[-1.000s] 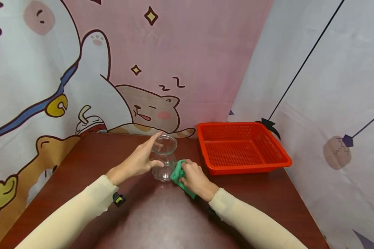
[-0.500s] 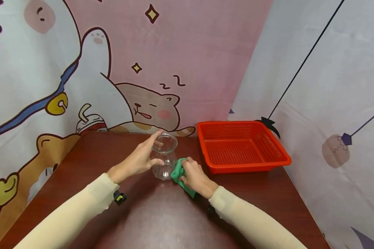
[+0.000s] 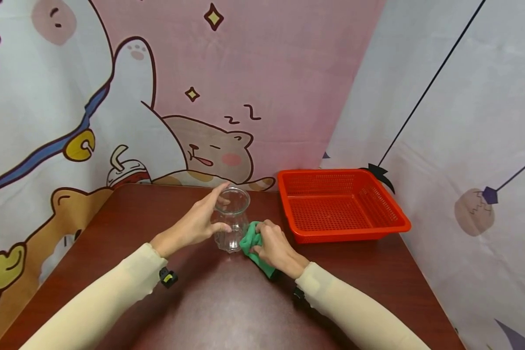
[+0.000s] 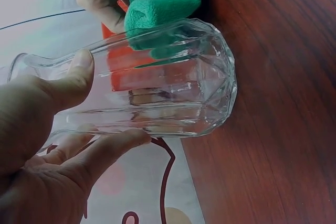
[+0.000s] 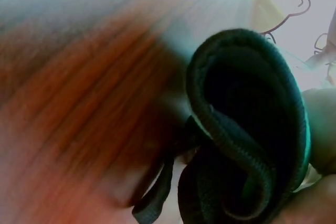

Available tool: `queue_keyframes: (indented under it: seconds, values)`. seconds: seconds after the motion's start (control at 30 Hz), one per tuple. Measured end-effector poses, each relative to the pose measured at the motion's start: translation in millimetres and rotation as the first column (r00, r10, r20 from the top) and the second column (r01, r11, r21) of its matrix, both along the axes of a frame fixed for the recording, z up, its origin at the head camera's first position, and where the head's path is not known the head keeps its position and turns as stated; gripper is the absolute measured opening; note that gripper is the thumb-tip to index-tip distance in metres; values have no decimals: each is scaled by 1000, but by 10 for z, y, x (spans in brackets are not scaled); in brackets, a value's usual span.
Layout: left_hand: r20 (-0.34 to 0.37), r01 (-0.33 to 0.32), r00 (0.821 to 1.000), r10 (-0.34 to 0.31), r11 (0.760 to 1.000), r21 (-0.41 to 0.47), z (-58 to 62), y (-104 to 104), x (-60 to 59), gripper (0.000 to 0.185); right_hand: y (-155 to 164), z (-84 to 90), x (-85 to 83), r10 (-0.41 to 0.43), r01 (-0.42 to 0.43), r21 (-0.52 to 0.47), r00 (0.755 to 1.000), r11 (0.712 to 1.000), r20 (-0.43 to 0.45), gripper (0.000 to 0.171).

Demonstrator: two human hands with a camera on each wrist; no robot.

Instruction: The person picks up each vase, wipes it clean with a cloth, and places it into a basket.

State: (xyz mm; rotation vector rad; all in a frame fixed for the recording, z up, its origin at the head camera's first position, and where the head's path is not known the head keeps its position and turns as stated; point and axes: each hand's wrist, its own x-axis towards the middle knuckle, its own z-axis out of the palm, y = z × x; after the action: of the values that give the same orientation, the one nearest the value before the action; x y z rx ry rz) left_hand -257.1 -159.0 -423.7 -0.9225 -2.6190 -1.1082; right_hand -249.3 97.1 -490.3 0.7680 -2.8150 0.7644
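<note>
A clear glass vase (image 3: 232, 226) with a flared rim and ribbed sides stands upright near the middle of the table. My left hand (image 3: 197, 221) grips it from the left, thumb on the near side and fingers around the far side; the left wrist view shows this grip around the upper body of the vase (image 4: 173, 85). In my right hand (image 3: 277, 248) is a bunched green cloth (image 3: 251, 238), pressed up to the vase's lower right side. Folds of the cloth (image 5: 247, 124) fill much of the right wrist view, dark in shadow.
An orange-red plastic basket (image 3: 297, 236) with perforated sides stands at the back right of the brown wooden table (image 3: 218, 301), just beyond my right hand. Cartoon-printed curtains (image 3: 288, 87) hang behind the table and along its sides.
The view tilts very slightly. Both hands stay nearly in place on the vase and the cloth; the right hand and cloth shift only a little.
</note>
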Motion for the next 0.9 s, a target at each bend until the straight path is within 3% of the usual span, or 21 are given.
queue_keyframes:
  seconds: [0.53, 0.9]
  values:
    - [-1, 103, 995, -103, 995, -12, 15, -75, -54, 111, -20, 170, 31, -14, 0, -159, 996, 987, -91, 41]
    - [13, 120, 993, -120, 993, -8, 15, -96, -50, 109, -75, 333, 30, -34, -26, -298, 980, 954, -194, 41]
